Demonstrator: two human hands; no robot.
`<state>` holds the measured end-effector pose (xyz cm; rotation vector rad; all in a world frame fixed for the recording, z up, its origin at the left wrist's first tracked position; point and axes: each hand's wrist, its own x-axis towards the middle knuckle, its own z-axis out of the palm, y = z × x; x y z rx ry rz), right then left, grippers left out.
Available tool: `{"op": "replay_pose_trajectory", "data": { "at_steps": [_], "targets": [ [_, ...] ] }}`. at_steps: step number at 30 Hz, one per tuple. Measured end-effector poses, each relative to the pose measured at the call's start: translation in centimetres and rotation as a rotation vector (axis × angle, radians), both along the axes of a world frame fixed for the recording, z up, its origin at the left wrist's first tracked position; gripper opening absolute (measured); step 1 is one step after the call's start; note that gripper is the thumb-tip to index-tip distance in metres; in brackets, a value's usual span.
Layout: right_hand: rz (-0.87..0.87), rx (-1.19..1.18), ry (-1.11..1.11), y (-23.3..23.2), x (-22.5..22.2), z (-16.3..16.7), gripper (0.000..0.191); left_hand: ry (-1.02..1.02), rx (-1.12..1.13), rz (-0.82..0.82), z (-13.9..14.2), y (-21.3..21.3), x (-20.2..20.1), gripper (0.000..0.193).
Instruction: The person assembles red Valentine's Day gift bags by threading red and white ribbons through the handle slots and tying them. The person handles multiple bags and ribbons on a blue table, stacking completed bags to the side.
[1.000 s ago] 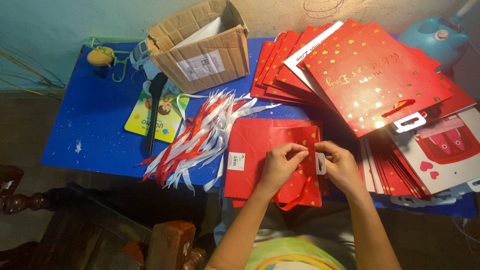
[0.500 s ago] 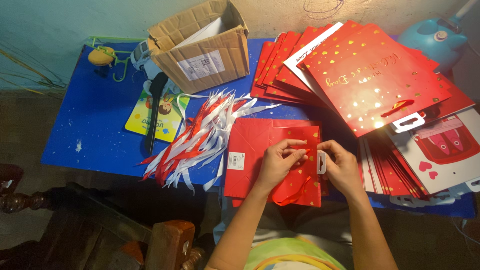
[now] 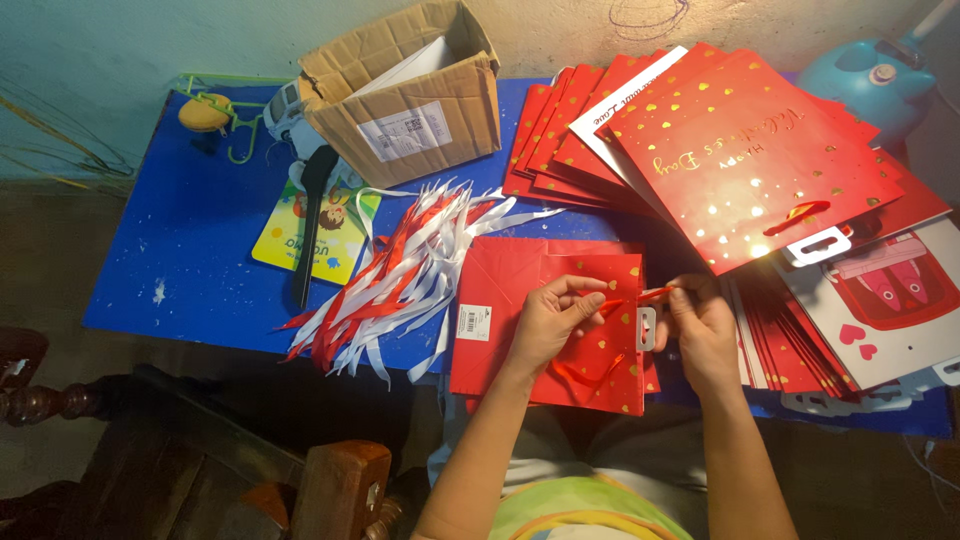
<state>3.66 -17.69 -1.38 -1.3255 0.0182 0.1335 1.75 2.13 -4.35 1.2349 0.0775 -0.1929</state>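
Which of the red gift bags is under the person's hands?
The flat red bag at the table's near edge, lying apart from the fanned stack. The left hand and right hand pinch a red ribbon at its handle slot.

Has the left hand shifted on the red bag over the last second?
Yes, slightly. The left hand has edged right, away from the white barcode sticker, toward the right hand and the red ribbon.

Both hands, left hand and right hand, pinch a red ribbon over a flat red gift bag (gold hearts on it) at the blue desk's near edge.
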Motion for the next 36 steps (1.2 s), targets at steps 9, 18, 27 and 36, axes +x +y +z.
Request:
{"op": "replay_pose_trajectory", "data": {
  "at_steps": [9, 18, 27, 36],
  "targets": [
    [-0.189, 0.349, 0.116, -1.5, 0.4, 0.3, 0.017, 0.015, 0.016, 0.054, 0.2, -0.2, 0.3, 0.022],
    [-0.207, -0.333, -0.168, -0.3, -1.0, -0.4, 0.019, 0.023, 0.040, 0.054, 0.3, -0.1, 0.2, 0.021],
    [0.040, -0.805, -0.243, -1.5, -1.3, 0.5, 0.025, 0.035, 0.039, 0.069, 0.3, 0.2, 0.2, 0.024],
    [0.134, -0.756, -0.211, -2.4, -0.7, -0.8, 0.028, 0.092, -0.235, 0.116, 0.4, 0.7, 0.3, 0.023]
  ]
}}
